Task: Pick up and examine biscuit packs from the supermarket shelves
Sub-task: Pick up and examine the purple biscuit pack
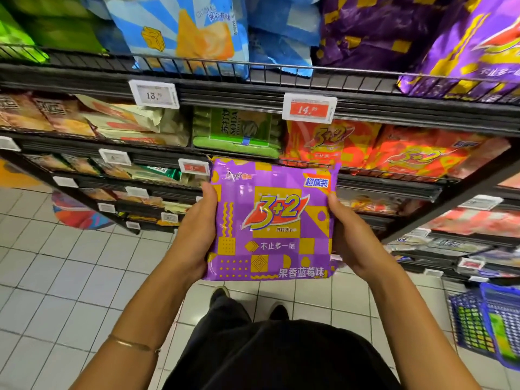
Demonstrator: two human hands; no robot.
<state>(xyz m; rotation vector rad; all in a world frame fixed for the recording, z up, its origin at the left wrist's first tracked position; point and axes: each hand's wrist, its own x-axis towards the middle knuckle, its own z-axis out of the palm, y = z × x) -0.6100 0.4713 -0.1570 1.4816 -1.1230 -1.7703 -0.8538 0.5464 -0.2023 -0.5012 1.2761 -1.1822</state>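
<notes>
I am viewing black wire shelving standing on a white tiled floor. Blue packs and purple packs are sitting on the top tier; green soda packs and orange packs are lying on the tier below. A blue basket is resting on the floor.

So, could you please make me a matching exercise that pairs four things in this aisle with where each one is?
Things:
1 purple pack
2 soda pack
3 red tag
4 basket

Places:
A clipped to a shelf edge
B low at the far right
C held up in front of the shelves
D lying on a shelf

Pairs: 1-C; 2-D; 3-A; 4-B
</notes>
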